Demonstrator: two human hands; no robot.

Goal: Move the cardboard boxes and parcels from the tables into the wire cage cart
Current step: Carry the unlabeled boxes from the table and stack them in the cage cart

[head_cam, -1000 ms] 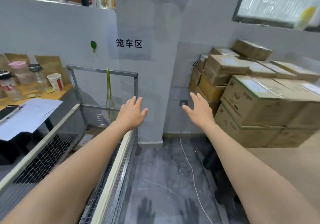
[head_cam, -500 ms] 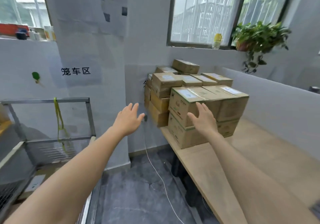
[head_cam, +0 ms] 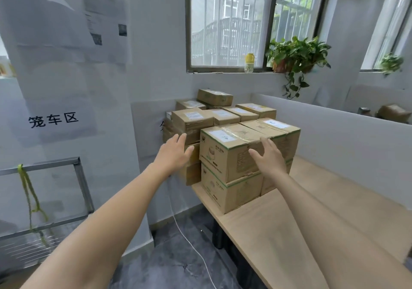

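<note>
Flanking top box [head_cam: 223,157], stacked at table [head_cam: 334,210] edge, label up, corner toward camera (long axis unclear), left hand [head_cam: 176,152], right hand [head_cam: 269,160], fingers spread, holding nothing.

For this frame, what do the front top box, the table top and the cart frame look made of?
Front top box: brown cardboard, matte, with green printed edges, a white label and glossy clear tape on top. Table top: pale wood grain, matte; solid wood or laminate cannot be told. Cart frame: grey metal bars, by their dull sheen and straight edges.
</note>
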